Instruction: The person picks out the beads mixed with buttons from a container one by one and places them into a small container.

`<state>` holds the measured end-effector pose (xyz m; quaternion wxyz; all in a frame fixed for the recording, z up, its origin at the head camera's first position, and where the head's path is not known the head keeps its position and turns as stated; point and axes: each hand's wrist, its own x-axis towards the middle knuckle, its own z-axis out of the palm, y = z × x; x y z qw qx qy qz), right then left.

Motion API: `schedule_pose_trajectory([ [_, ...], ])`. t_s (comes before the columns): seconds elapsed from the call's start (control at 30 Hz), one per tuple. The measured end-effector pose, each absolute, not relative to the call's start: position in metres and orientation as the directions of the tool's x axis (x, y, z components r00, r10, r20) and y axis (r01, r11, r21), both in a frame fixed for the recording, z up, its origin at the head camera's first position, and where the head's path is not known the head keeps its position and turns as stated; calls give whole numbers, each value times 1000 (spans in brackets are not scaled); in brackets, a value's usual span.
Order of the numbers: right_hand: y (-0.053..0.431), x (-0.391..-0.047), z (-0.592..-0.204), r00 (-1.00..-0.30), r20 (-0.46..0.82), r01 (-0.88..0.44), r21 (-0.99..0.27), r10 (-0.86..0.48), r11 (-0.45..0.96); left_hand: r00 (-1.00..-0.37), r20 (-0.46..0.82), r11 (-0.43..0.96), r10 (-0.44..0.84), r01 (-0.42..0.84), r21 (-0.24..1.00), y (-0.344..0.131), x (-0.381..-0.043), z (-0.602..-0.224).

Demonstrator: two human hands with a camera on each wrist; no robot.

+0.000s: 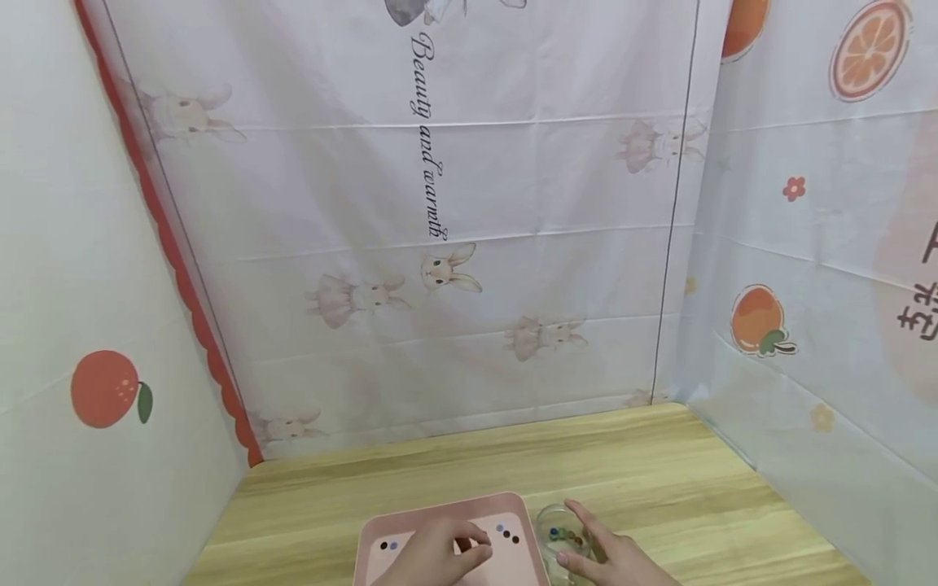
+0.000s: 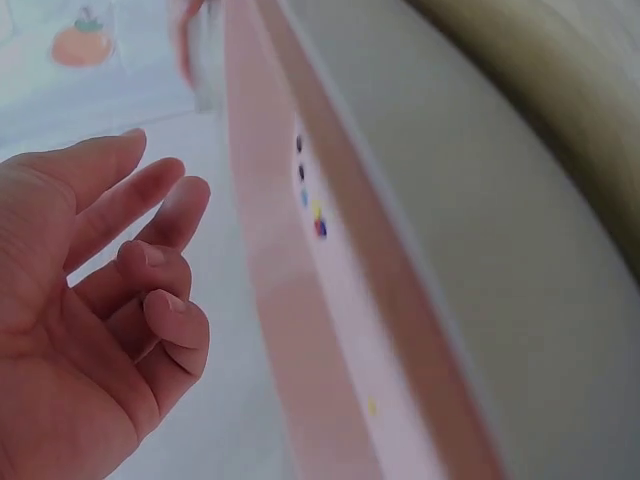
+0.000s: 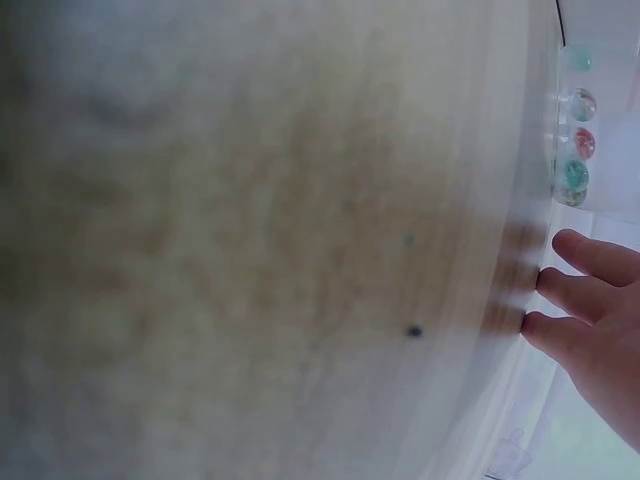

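In the head view my left hand (image 1: 443, 552) is over the pink tray (image 1: 522, 521), fingers bent, a gap between thumb and index finger. The left wrist view shows that hand (image 2: 110, 280) beside the tray wall, the outer fingers loosely curled and nothing seen in them. My right hand (image 1: 615, 557) holds a clear cup (image 1: 541, 521) just right of the tray, index finger at its far rim and thumb at its near side. Several coloured marbles (image 1: 564, 535) lie in the cup. In the right wrist view the other fingers of the right hand (image 3: 600, 310) reach down to the tabletop.
Small dark and blue dots (image 1: 388, 545) show on the tray floor at left, and more dots (image 1: 507, 534) at right. The wood-grain table (image 1: 645, 456) extends behind and right of the cup. Printed cloth walls (image 1: 469, 366) enclose the table at the back and both sides.
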<state>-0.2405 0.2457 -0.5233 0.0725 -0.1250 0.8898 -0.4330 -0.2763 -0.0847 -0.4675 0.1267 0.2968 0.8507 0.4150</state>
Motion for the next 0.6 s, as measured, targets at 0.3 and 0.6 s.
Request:
schedule_pose_trajectory([
  [0.3,247,-239,-524,-960,8,-179,-783,-279,595,-791,46,543,610,460,702,-124,-276,-456],
  [0.6,246,-237,-521,-961,-2,-171,-785,-278,596,-627,-29,497,779,588,638,-172,-304,-491],
])
